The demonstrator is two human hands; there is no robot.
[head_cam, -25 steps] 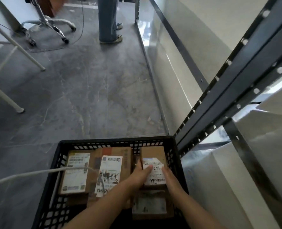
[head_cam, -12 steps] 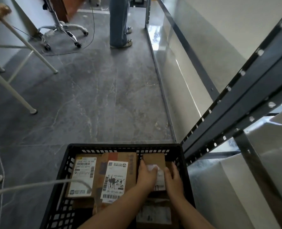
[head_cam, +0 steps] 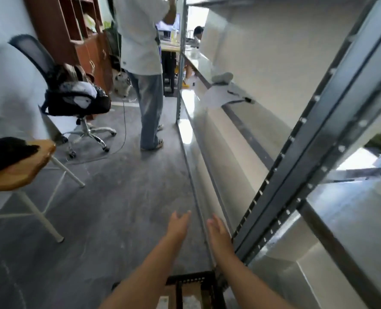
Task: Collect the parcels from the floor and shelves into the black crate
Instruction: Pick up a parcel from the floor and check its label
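Note:
The black crate (head_cam: 190, 279) shows only its far rim at the bottom edge, with a brown parcel (head_cam: 189, 297) partly visible inside, between my forearms. My left hand (head_cam: 178, 224) is raised above the floor ahead of the crate, fingers straight and empty. My right hand (head_cam: 218, 235) is beside it, close to the dark shelf post (head_cam: 296, 175), fingers also straight and holding nothing. A pale wrapped parcel (head_cam: 223, 77) lies on the metal shelf (head_cam: 207, 70) farther down the aisle, on a sheet of white paper (head_cam: 218, 97).
A person (head_cam: 145, 63) stands in the aisle ahead. An office chair (head_cam: 73, 97) with a dark bag sits at left, with a white-legged wooden stool (head_cam: 22, 166) nearer. The metal shelving runs along the right. Grey floor (head_cam: 118, 208) stretches between them.
Both hands have left the parcels in the crate and risen forward, empty. The view has tilted up from the crate to the aisle.

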